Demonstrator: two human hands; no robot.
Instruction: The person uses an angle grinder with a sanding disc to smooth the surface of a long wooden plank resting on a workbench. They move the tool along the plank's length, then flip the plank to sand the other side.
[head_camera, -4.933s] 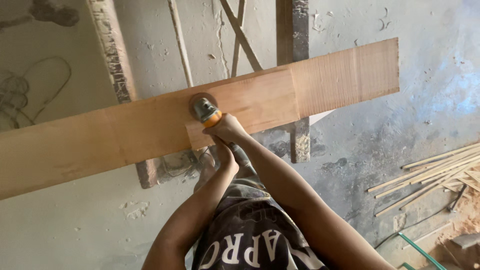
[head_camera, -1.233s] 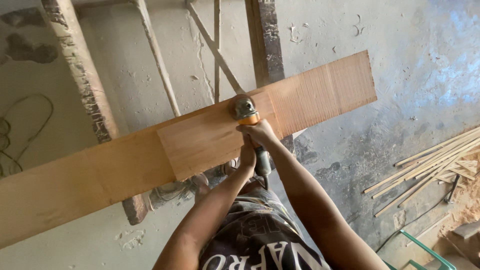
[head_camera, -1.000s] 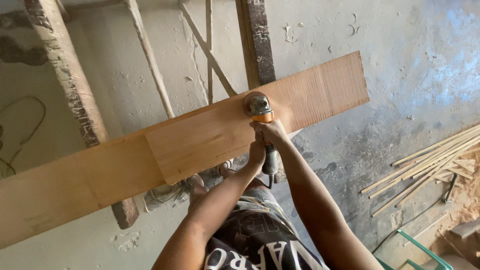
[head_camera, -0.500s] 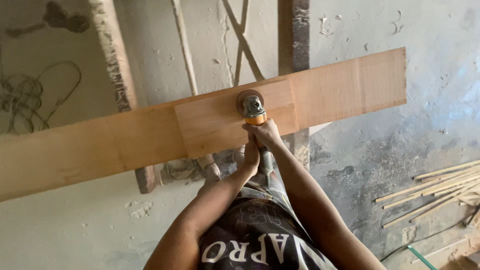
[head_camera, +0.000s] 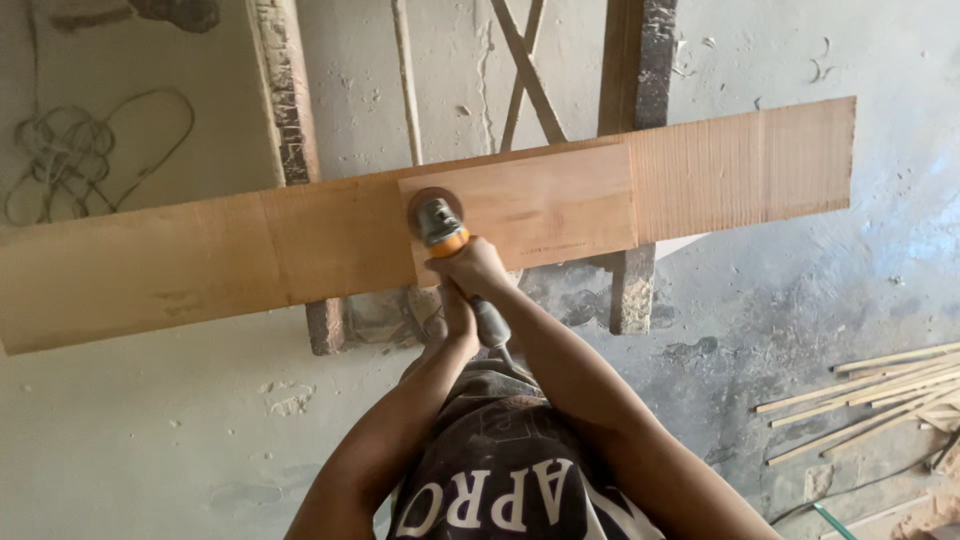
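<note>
Wooden plank (head_camera: 200, 262), long and pale brown, laid across a rough trestle stand (head_camera: 630, 150) straight ahead of the body, with its long axis running left to right and the right end tilted slightly farther away. Seated on its upper face, a little left of the lighter sanded patch (head_camera: 540, 205): the round disc of an orange and grey sander (head_camera: 437, 220), body pointing back toward the chest. Right hand (head_camera: 472, 266) closed around the sander just behind the head, nearer the plank of the two. Left hand (head_camera: 455, 315) wrapped on the rear grip, directly behind the right, so both arms in one line at right angles to the plank's length. Bare unsanded wood stretching away on both sides of the disc. Off to the right on the floor (head_camera: 760, 320), well apart, a loose bundle of thin wooden strips (head_camera: 860, 400); far left, a coil of cord (head_camera: 60, 160).
</note>
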